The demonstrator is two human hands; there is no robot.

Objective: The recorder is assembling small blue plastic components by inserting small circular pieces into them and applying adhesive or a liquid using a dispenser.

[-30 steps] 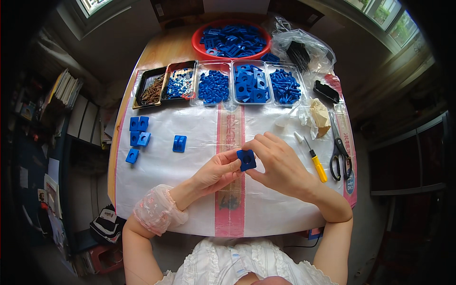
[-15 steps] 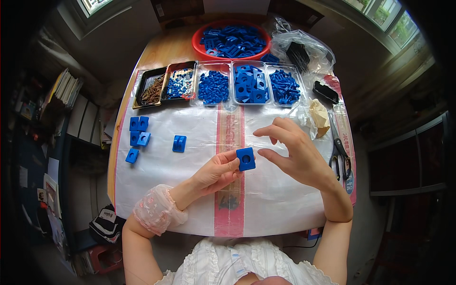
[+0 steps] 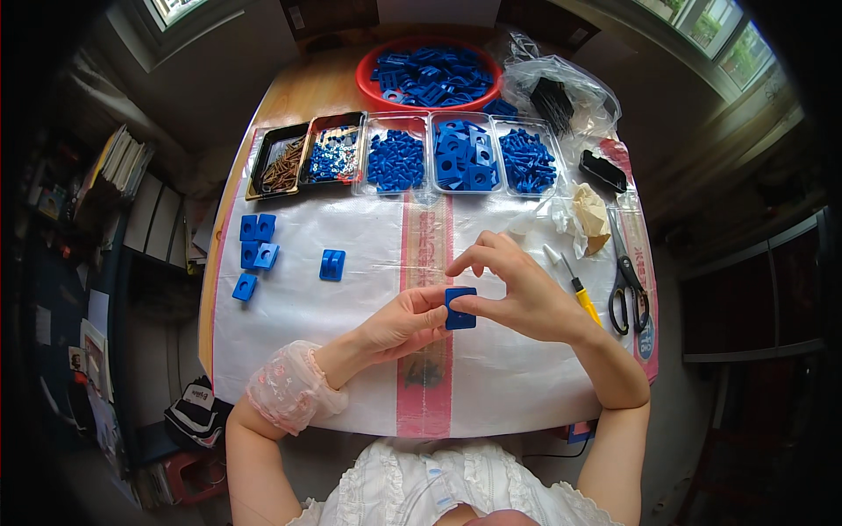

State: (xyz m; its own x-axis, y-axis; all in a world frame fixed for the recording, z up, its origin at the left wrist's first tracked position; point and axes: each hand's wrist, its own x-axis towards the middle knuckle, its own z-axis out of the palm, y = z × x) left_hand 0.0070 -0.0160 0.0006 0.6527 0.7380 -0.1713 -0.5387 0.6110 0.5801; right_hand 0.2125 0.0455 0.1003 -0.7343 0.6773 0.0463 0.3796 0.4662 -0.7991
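Note:
Over the middle of the table, my left hand (image 3: 405,323) grips a square blue plastic piece (image 3: 461,321) at its left edge. My right hand (image 3: 526,294) reaches across from the right, its thumb laid over the piece's face and covering the hole. The right index finger is raised above the piece, apart from the thumb. Whether a small part sits under that thumb is hidden. One blue piece with raised ribs (image 3: 331,265) lies alone to the left. Farther left, several similar blue pieces (image 3: 248,255) form a loose group.
Along the back stand trays of brown screws (image 3: 282,165), small metal-and-blue parts (image 3: 332,158), blue pegs (image 3: 395,161), blue square pieces (image 3: 463,158) and longer blue parts (image 3: 526,161). Behind is a red basin (image 3: 362,86). Rightward lie a yellow-handled screwdriver (image 3: 586,302) and black-handled scissors (image 3: 625,289).
My right hand has come in to the left and down, its thumb now on the blue piece. The piece has shifted slightly right and down, and the screwdriver has come into sight.

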